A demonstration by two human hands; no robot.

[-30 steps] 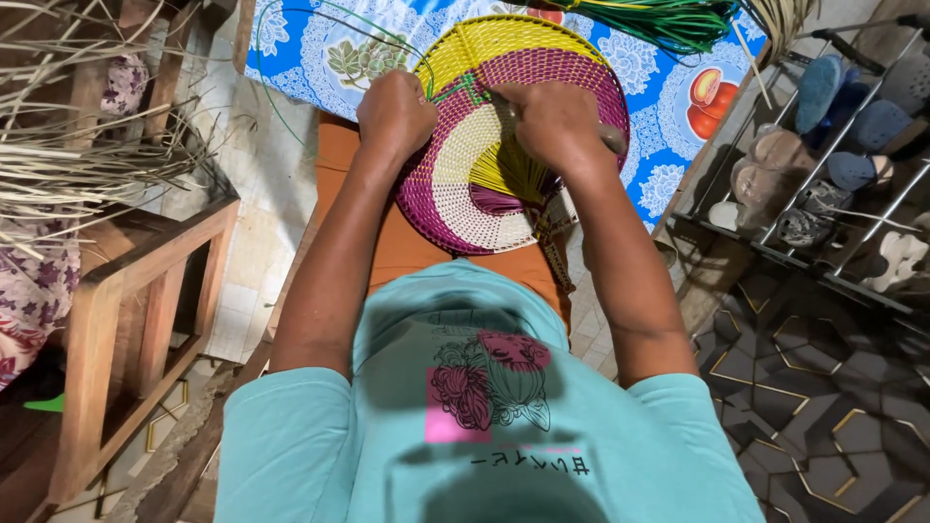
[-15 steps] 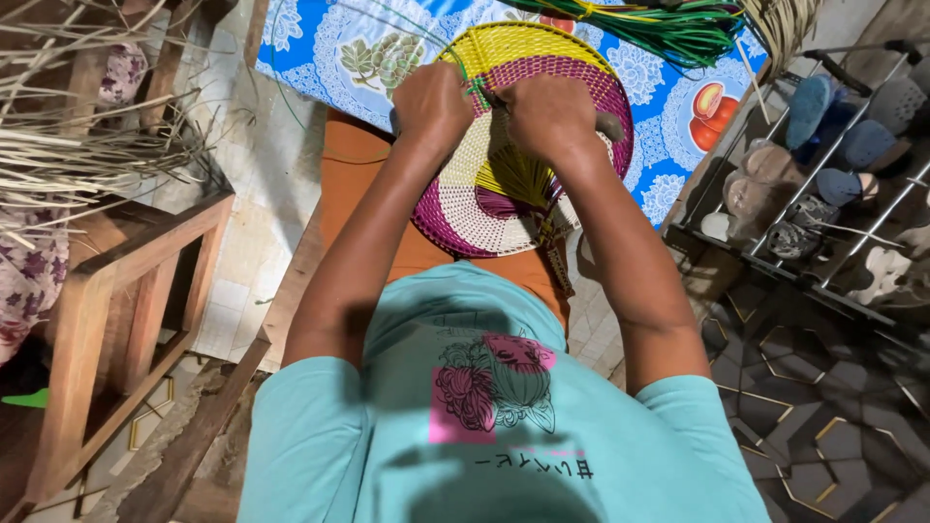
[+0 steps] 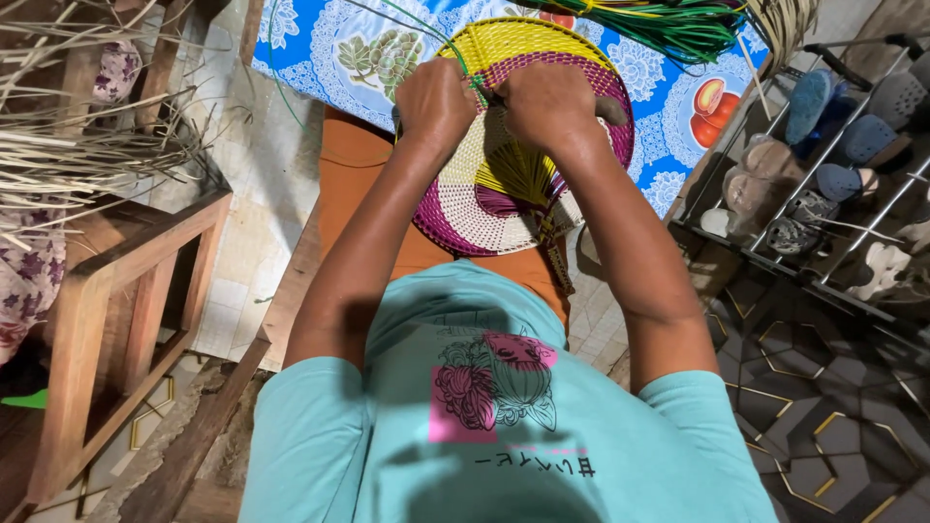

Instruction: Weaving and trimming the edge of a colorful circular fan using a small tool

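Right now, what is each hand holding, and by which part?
Both hands sit on the round woven fan, near its upper middle. The left hand pinches a green strand there; the right hand grips a tool whose working end is hidden.

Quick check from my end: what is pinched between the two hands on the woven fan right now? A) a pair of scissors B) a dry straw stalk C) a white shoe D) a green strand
D: a green strand runs between the left hand and the right hand, which meet on the round woven fan with yellow, purple and cream bands.
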